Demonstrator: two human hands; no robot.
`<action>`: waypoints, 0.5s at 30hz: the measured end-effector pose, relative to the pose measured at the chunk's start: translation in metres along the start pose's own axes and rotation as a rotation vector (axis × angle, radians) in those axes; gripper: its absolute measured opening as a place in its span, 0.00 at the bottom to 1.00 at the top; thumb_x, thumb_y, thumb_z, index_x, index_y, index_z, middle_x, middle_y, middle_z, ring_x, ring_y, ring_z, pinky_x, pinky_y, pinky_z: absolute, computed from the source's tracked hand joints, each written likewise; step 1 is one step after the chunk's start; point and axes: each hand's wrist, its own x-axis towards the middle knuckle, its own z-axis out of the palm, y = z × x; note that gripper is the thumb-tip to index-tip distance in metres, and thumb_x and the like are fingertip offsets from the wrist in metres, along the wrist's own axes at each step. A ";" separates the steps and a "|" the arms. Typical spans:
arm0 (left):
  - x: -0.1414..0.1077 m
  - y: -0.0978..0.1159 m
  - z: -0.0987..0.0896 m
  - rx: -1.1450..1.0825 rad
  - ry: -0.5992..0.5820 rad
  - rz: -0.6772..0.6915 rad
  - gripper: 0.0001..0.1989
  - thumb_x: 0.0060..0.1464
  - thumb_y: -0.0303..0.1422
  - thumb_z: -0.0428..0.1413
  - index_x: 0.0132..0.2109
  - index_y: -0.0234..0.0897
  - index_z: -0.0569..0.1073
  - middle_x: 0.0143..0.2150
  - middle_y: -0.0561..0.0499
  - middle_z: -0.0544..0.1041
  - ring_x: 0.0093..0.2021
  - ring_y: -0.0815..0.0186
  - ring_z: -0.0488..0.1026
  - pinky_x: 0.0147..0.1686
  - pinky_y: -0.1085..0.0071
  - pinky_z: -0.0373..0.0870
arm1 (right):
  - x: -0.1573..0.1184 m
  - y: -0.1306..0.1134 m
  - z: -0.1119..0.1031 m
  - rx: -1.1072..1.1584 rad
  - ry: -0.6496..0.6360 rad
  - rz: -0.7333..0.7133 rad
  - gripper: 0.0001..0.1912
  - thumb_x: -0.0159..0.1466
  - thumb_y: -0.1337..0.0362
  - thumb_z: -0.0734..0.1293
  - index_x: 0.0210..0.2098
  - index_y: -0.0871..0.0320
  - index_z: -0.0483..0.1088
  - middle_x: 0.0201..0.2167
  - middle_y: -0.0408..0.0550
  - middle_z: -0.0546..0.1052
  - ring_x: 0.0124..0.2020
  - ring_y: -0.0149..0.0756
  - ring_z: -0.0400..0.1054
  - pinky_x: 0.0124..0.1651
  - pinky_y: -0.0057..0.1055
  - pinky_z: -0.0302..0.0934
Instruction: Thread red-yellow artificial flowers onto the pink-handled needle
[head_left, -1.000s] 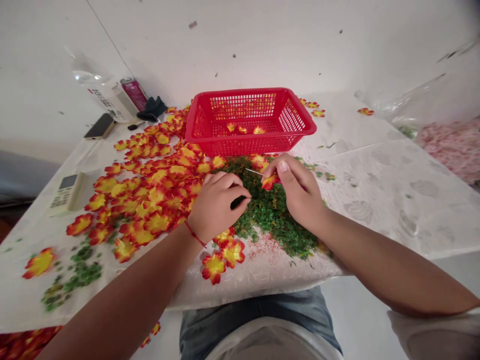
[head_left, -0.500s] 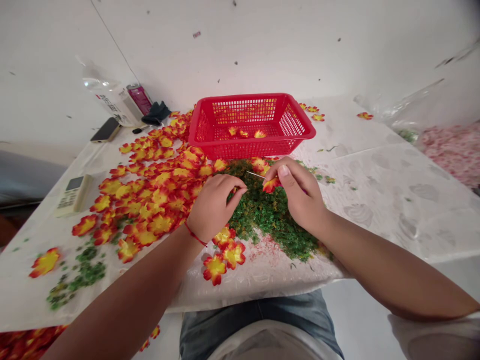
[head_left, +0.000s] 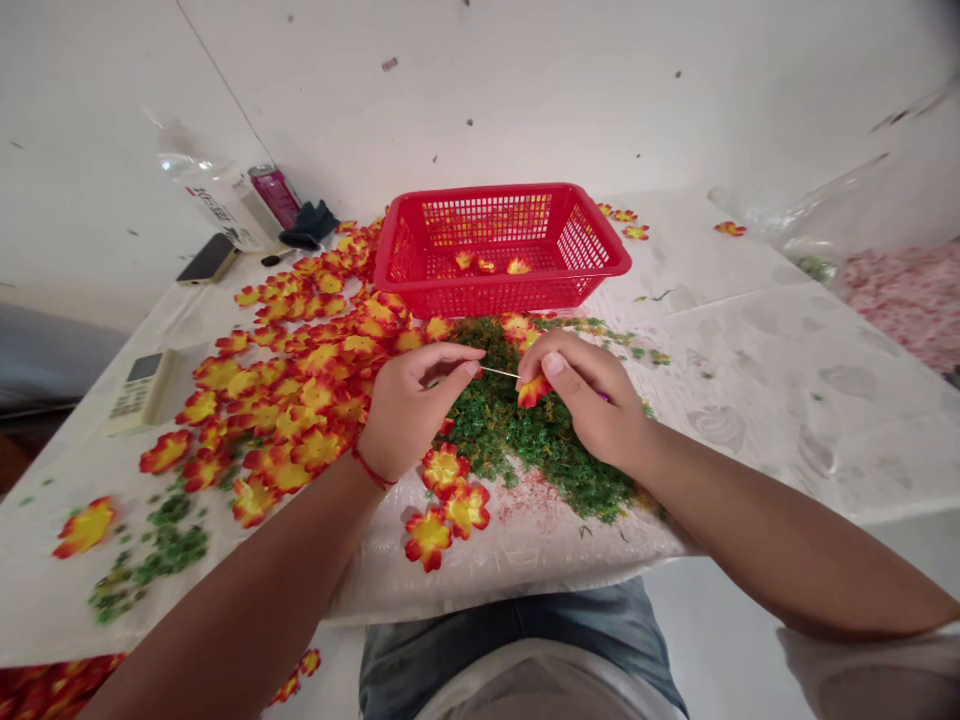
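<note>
White table (head_left: 772, 350), red basket (head_left: 502, 298), flowers (head_left: 517, 266) inside

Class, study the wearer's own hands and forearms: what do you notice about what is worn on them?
Both hands are ungloved, with no ring in sight. A thin red cord circles the wrist of the left hand; the right hand has none visible. A pale greyish sleeve shows near the right elbow.

Red wrist cord (head_left: 373, 469), blue jeans (head_left: 517, 640).
</note>
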 end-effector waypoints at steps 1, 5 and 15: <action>0.000 0.001 0.000 -0.032 -0.006 -0.012 0.09 0.66 0.39 0.69 0.49 0.45 0.91 0.43 0.50 0.91 0.43 0.58 0.88 0.46 0.65 0.83 | 0.000 0.000 0.000 -0.014 -0.007 -0.001 0.20 0.85 0.50 0.61 0.40 0.51 0.76 0.35 0.44 0.81 0.37 0.37 0.76 0.43 0.39 0.67; 0.001 0.004 -0.001 -0.117 -0.023 -0.018 0.09 0.63 0.38 0.70 0.48 0.45 0.92 0.44 0.49 0.92 0.44 0.60 0.88 0.46 0.67 0.83 | 0.000 0.001 0.001 -0.050 0.013 0.001 0.21 0.85 0.50 0.61 0.40 0.51 0.77 0.35 0.45 0.81 0.37 0.37 0.75 0.44 0.39 0.67; 0.000 0.001 0.001 -0.162 -0.059 -0.033 0.09 0.64 0.39 0.71 0.49 0.43 0.92 0.45 0.48 0.92 0.45 0.57 0.88 0.44 0.65 0.83 | 0.000 0.002 0.003 -0.066 0.025 0.009 0.22 0.85 0.50 0.60 0.40 0.51 0.76 0.35 0.44 0.80 0.36 0.36 0.75 0.44 0.39 0.66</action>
